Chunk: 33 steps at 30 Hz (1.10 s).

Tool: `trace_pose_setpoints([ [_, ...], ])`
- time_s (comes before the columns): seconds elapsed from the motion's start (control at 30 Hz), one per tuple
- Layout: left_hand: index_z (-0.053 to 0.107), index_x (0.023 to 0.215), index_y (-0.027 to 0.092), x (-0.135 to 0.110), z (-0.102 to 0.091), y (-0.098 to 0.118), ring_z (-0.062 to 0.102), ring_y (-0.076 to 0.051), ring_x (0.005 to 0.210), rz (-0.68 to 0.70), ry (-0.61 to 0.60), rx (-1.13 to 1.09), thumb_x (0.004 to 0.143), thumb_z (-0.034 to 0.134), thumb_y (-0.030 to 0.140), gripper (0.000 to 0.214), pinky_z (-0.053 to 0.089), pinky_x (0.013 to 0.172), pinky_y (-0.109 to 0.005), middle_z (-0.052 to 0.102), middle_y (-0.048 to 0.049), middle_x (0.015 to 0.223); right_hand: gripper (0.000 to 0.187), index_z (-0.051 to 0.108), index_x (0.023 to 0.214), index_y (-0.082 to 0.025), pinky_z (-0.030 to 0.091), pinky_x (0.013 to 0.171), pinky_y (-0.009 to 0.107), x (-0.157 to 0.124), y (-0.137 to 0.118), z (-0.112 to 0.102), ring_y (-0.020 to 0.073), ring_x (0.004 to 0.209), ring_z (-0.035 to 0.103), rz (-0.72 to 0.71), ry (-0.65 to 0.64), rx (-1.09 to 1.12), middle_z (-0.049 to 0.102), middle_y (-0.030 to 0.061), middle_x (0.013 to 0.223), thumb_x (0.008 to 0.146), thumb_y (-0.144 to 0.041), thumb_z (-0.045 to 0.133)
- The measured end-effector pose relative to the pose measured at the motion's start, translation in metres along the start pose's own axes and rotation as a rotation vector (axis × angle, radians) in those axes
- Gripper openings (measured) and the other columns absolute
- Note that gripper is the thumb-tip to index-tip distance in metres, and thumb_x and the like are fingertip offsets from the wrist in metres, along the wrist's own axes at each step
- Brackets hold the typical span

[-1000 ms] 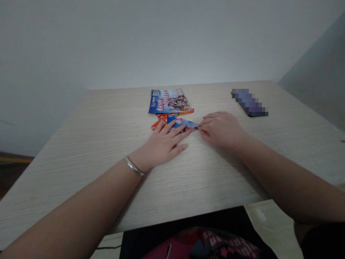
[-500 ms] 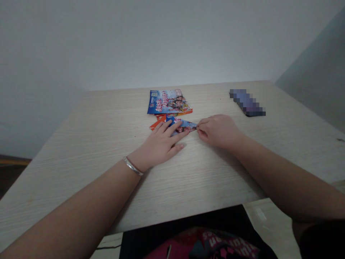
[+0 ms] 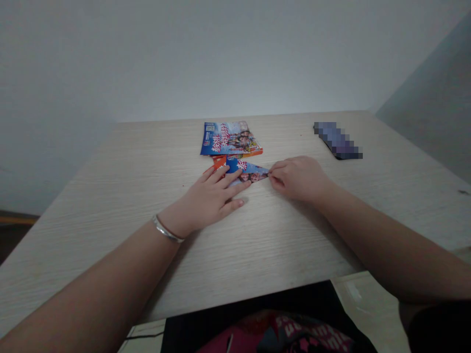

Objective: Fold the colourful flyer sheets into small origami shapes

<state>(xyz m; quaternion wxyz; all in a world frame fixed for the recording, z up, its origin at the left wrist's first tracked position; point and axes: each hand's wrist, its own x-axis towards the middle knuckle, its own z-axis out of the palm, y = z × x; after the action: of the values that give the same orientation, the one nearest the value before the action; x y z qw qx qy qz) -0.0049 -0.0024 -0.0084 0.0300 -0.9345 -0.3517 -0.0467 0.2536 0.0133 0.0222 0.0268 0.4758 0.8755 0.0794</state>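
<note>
A folded, colourful printed sheet (image 3: 247, 171) lies on the pale wooden table (image 3: 147, 162), tapering to a point on the right. My left hand (image 3: 211, 198) rests flat on its left part, fingers stretched out and pressing it down; a silver bangle sits on that wrist. My right hand (image 3: 300, 177) has its fingers curled together, pinching the sheet's right tip. Just behind lies a flat blue printed leaflet (image 3: 228, 138) with an orange edge showing beneath it.
A dark, blurred-out oblong object (image 3: 337, 140) lies at the back right of the table. Grey walls stand behind and to the right. The table's near edge runs just in front of my lap, with pale floor to the right.
My left hand has slid back a little toward me and to the left along the folded sheet. My right hand has kept its pinch on the tip.
</note>
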Motion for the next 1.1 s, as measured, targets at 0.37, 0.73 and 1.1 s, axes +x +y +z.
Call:
trace_pose_setpoints([
  [0.37,0.034,0.157,0.036,-0.011,-0.009,-0.004,0.034,-0.036,0.149,-0.013,-0.092,0.039,0.104,0.022,0.06,0.059,0.023,0.119,-0.058,0.035,-0.0054,0.164,0.036,0.078,0.1,-0.02,0.042,0.07,0.035,-0.004,0.012,0.002,0.023,0.094,0.071,-0.005,0.004,0.02,0.078,0.0047,0.108,0.096,-0.027,0.043],
  [0.73,0.058,0.139,0.039,-0.015,-0.016,-0.012,0.048,-0.027,0.141,-0.04,-0.103,0.028,0.105,0.034,0.053,0.044,0.03,0.116,-0.052,0.058,-0.0009,0.147,0.035,0.079,0.098,-0.02,0.04,0.067,0.034,-0.005,0.02,0.007,0.0219,0.095,0.07,-0.005,0.011,0.045,0.078,0.004,0.11,0.096,-0.027,0.044],
  [1.1,0.074,0.091,0.017,0.003,-0.029,-0.004,0.066,-0.022,0.091,-0.133,0.015,0.047,0.101,0.043,0.036,0.037,0.054,0.084,-0.036,0.071,-0.0104,0.106,0.033,0.077,0.095,-0.02,0.04,0.068,0.033,-0.004,0.012,0.008,0.0222,0.094,0.069,-0.02,0.036,0.06,0.077,0.0048,0.106,0.095,-0.029,0.045],
])
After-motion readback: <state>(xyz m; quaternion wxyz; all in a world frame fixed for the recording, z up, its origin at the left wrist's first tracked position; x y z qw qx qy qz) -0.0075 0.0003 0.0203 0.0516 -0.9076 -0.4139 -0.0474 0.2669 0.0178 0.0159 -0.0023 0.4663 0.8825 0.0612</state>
